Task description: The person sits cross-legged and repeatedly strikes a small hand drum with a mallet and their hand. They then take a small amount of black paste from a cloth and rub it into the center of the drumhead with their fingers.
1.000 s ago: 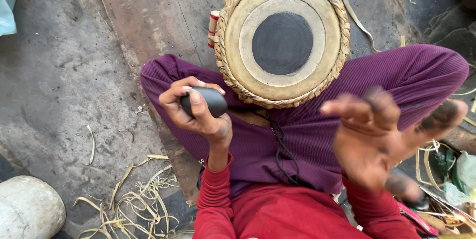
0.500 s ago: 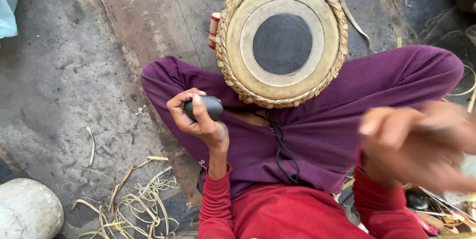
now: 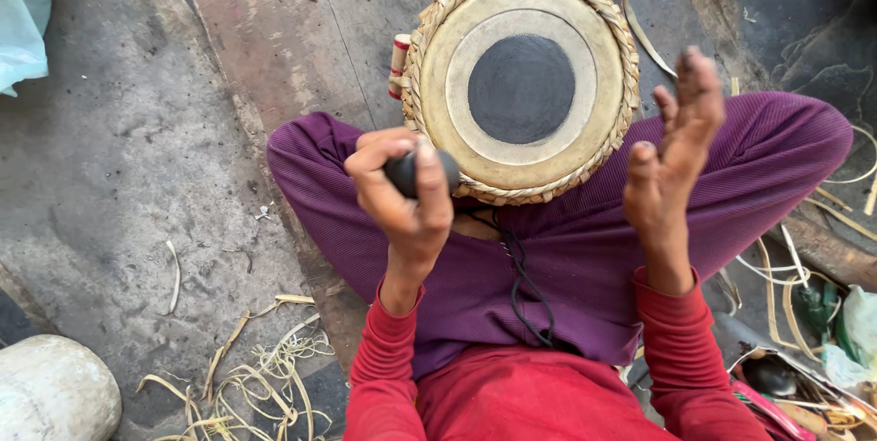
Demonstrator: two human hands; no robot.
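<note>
We see drum [image 3: 521,85] on lap, head up, just beyond both hands. Left hand [image 3: 406,194] wraps dark stone [image 3: 422,171], stone at drum's near-left rim, nearer of 2. Right hand [image 3: 671,162] open, fingers spread, empty, raised beside near-right rim. Round drum, no long axis.

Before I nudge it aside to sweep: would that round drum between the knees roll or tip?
The drum stands head-up between the crossed legs, so it probably slides rather than rolls. It looks solid, likely heavy for its size. The woven rim should give grip.
</note>
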